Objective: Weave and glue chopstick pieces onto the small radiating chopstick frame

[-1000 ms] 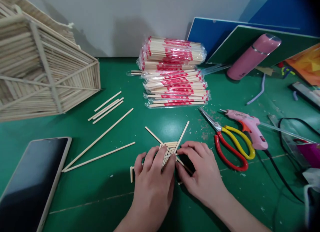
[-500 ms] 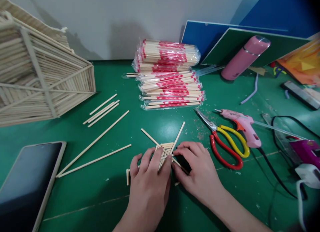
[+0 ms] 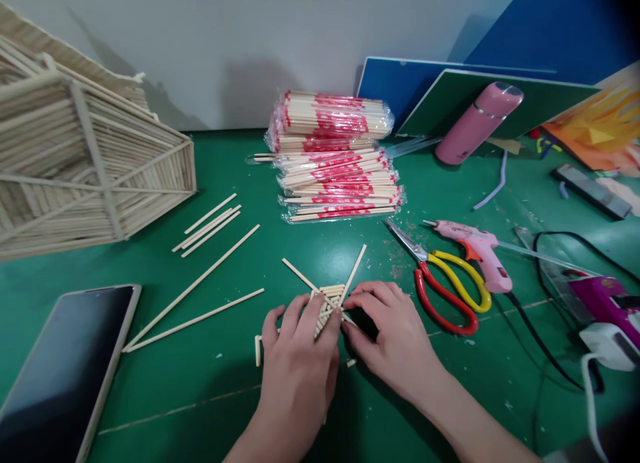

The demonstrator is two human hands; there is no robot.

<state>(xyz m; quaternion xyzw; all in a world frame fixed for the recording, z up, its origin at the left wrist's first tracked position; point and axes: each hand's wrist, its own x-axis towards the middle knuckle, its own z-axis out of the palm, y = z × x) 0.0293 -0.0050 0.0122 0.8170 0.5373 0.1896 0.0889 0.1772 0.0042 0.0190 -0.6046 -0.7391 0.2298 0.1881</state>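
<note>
A small structure of crossed wooden sticks [image 3: 332, 294] lies on the green table, two long sticks sticking out at its far side. My left hand [image 3: 297, 356] covers its left part, fingers curled over and gripping it. At the right side of the crossing, my right hand [image 3: 390, 330] pinches the sticks between thumb and fingers; the exact contact is partly hidden. Short stick pieces [image 3: 258, 351] lie beside my left hand. To the right are scissors [image 3: 445, 290] with red and yellow handles and a pink glue gun [image 3: 477, 250] holding a clear glue stick.
Bagged chopsticks [image 3: 340, 163] are stacked at the back. A large stick-built model [image 3: 95, 163] stands left, with loose sticks [image 3: 207, 230] and a phone [image 3: 70, 370] nearby. At right are a pink flask [image 3: 477, 126], a black cord [image 3: 543, 350] and a white plug [image 3: 607, 346].
The camera view has shifted slightly, moving the surroundings a little. Both hands stay at the stick structure; the right fingers have shifted slightly at the crossing.
</note>
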